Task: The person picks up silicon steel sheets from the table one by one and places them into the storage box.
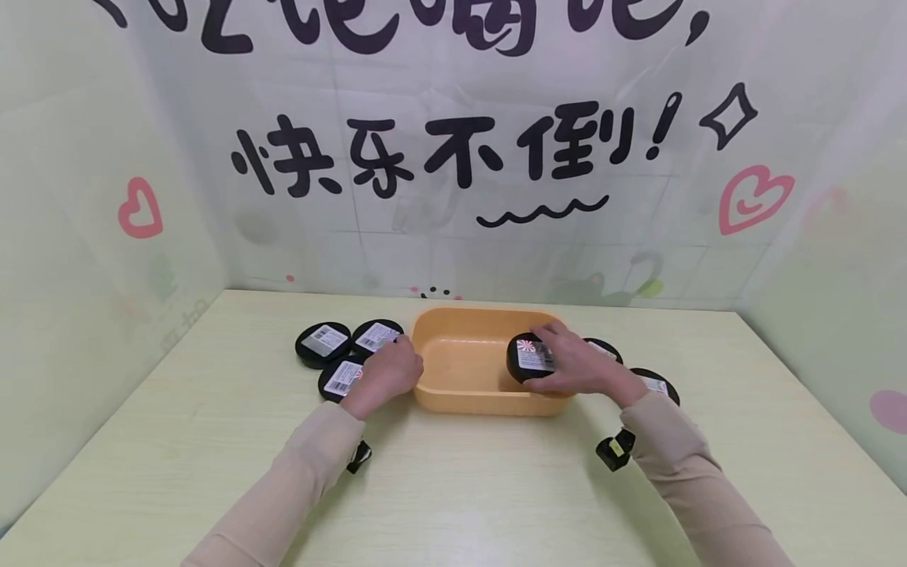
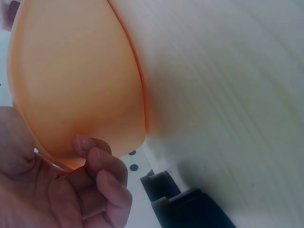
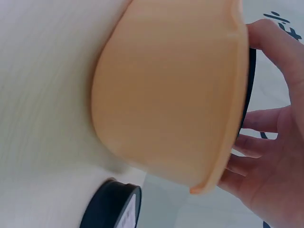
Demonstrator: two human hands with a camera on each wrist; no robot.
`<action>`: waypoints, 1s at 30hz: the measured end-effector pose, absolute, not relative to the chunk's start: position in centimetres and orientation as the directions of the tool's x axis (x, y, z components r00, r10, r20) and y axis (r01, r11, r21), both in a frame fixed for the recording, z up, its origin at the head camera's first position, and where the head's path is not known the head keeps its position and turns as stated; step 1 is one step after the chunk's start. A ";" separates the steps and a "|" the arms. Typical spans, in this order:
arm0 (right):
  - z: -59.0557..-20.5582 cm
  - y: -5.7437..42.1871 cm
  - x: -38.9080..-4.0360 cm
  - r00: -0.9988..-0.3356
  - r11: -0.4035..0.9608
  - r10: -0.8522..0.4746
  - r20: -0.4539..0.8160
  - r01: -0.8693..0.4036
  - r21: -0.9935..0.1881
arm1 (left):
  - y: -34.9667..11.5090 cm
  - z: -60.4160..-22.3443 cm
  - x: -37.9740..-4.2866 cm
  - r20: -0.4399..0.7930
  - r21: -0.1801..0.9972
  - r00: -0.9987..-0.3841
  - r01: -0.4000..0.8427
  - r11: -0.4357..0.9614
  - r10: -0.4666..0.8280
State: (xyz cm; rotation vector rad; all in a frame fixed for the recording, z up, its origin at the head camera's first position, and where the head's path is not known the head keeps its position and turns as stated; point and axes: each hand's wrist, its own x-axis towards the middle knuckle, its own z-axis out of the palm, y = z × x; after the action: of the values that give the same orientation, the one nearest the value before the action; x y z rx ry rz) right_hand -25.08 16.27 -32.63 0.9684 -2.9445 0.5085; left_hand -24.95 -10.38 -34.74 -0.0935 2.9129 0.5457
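Observation:
An orange plastic bin (image 1: 489,403) stands at the table's middle. My left hand (image 1: 388,372) is at its left end. In the left wrist view, that hand's thumb lies over the rim and its curled fingers (image 2: 102,161) lie along the outer wall, holding the bin's edge. My right hand (image 1: 577,361) grips a round black container (image 1: 531,358) by its side, tilted above the bin's right part. Its label carries a red sunburst. The right wrist view shows only a dark strip of this container (image 3: 247,88) behind the bin's rim.
Three similar black containers (image 1: 324,344) with barcode labels lie left of the bin, one partly behind my left hand. Two more (image 1: 653,383) are on the right, partly covered by my right hand and forearm. A printed cloth (image 1: 453,260) hangs behind the pale table (image 1: 482,488).

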 end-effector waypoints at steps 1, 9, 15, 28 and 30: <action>-32.7 16.2 -25.1 -0.811 0.760 -0.577 0.096 -0.576 -0.302 | -10.4 -34.8 -25.0 -0.185 0.355 -0.982 -0.096 0.930 -0.031; -33.4 15.8 -25.4 -0.842 0.795 -0.536 0.055 -0.525 -0.303 | -10.2 -34.5 -24.6 -0.178 0.341 -0.983 -0.107 0.934 -0.048; -33.9 15.7 -25.9 -0.852 0.804 -0.521 0.055 -0.512 -0.302 | -10.2 -34.6 -24.8 -0.176 0.339 -0.983 -0.111 0.934 -0.052; -34.7 15.0 -26.7 -0.859 0.817 -0.510 0.039 -0.498 -0.290 | -10.2 -34.8 -24.9 -0.175 0.344 -0.983 -0.113 0.932 -0.055; -34.8 14.9 -26.7 -0.861 0.819 -0.508 0.035 -0.495 -0.291 | -10.3 -34.8 -24.9 -0.175 0.348 -0.983 -0.114 0.931 -0.055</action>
State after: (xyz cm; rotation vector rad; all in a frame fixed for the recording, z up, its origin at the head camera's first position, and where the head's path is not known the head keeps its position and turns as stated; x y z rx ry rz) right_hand -26.74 14.94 -34.83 0.8375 -3.0377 0.4671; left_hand -24.90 -10.25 -34.84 -0.1283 2.9259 0.5417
